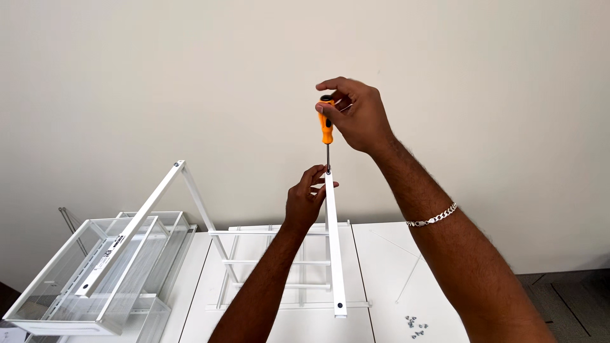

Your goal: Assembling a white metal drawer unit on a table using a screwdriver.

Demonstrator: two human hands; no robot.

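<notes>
**Screwdriver stood on the rail's top end**

The right hand (359,114) pinched the orange screwdriver (326,127) by its handle, shaft pointing straight down, long axis vertical, its tip at the top of the white rail (335,248). The left hand (306,202) closed its grip around that upper end, held above the worktop (387,279). The tip could probably have slipped off the screw had the rail wobbled, striking the left fingers. Loose screws (415,325) lay near the worktop's edge.

Bright even light, soft shadows, sharp focus throughout.
</notes>
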